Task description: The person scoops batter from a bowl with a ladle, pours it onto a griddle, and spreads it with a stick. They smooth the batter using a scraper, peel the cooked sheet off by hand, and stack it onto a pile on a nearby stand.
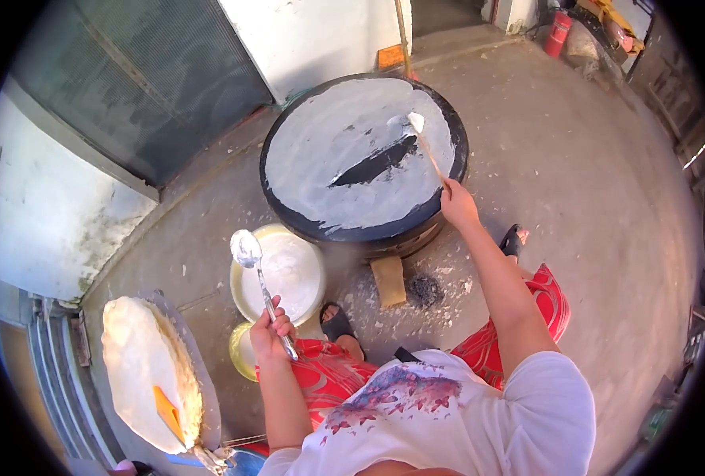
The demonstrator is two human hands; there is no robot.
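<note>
My left hand [273, 332] is closed around the handle of a metal ladle [246, 247], its bowl coated in white batter. The ladle hangs over a basin [236, 295] of white batter. In my right hand [458, 205] is the thin wooden handle of a batter spreader [416, 123]. Its white-coated head rests on or just over the far right part of a large round black griddle [368, 236]. A thin whitish layer of batter [313, 135] covers most of the griddle. A long dark strip shows bare through the layer near the middle.
Left of me lies a stack of pale flatbreads [134, 365] with an orange scraper [168, 412] on top. A small yellow bowl [241, 353] stands beside the basin. Under the griddle's front edge is a brown board [389, 282]. A red cylinder [558, 34] stands far right.
</note>
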